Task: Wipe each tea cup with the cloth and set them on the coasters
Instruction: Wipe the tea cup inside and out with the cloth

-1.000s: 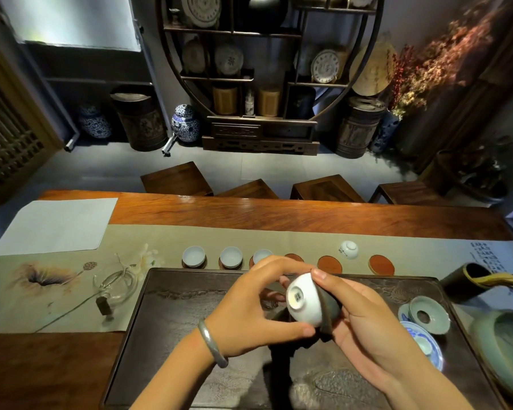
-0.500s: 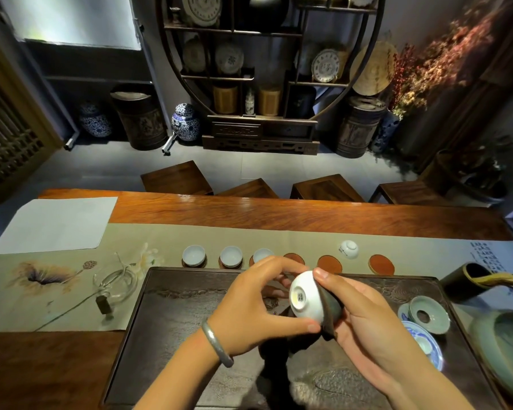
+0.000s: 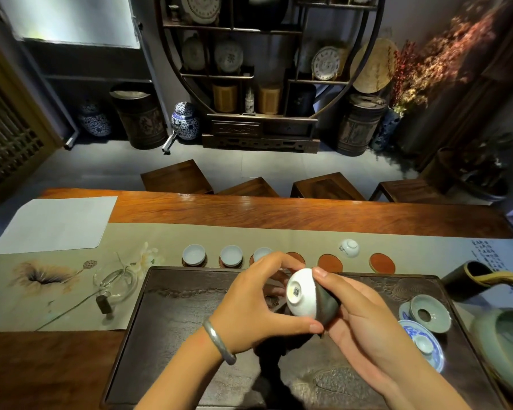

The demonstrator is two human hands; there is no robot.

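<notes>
A white tea cup point(image 3: 301, 292) lies on its side over the dark tea tray point(image 3: 187, 315), its marked foot facing me. My left hand point(image 3: 258, 303) grips its rim with thumb and fingers. My right hand point(image 3: 356, 318) holds the dark cloth point(image 3: 328, 304) wrapped around the cup's mouth. Three cups point(image 3: 193, 254) point(image 3: 231, 255) point(image 3: 261, 253) sit on coasters in a row on the runner. To their right lie bare red-brown coasters point(image 3: 330, 263) point(image 3: 382, 262), one more partly hidden behind my fingers. Another cup point(image 3: 349, 247) stands upside down behind them.
A glass pitcher point(image 3: 116, 284) lies left of the tray. A celadon strainer point(image 3: 430, 313) and a blue-and-white saucer with a small lid point(image 3: 424, 344) sit at the tray's right end. A green basin point(image 3: 507, 347) and a dark tool holder point(image 3: 468, 279) stand further right. Stools line the far side.
The cup has turned a little in my hands and shifted slightly right and up, with the cloth staying around its mouth. The row of cups has not moved.
</notes>
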